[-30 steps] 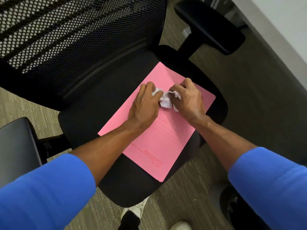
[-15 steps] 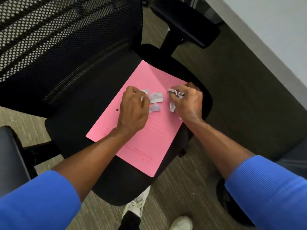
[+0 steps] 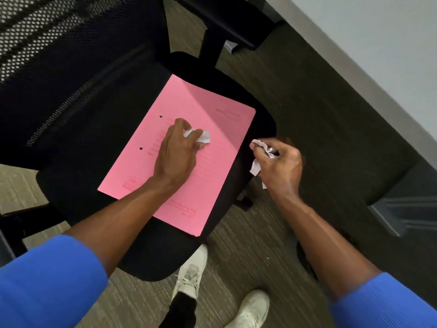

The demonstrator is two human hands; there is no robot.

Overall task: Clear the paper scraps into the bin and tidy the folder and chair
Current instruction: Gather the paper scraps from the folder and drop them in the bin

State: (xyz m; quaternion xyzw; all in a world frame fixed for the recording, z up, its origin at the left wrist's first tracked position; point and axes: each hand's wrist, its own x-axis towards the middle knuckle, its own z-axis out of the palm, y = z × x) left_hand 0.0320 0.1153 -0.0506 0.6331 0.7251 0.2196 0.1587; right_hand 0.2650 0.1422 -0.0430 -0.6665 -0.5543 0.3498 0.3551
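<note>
Left hand [image 3: 176, 153] is down on the pink folder [image 3: 208, 110], fingers curled over a crumpled white scrap [image 3: 203, 136] near the folder's middle, pinching it against the cover. The folder lies flat on the seat of the black chair [image 3: 78, 129], its long edge angled toward the seat's right front corner. Right hand [image 3: 280, 165] is off past the seat's right edge, over the carpet, closed around a wad of paper scraps [image 3: 264, 150], with a strip or two hanging loose below the palm. No bin in sight, so where this lot goes cannot be told from here. The job in hand looks like gathering the last scrap. To do it well, the left fingers want to roll it up into the palm rather than drag it, since a sideways sweep could slide the folder off the seat. The right hand needs a tighter fist, because those dangling strips look ready to drop onto the floor. One firm closed grip each side, then carry both loads together. Folder and chair are not yet tidied.
</note>
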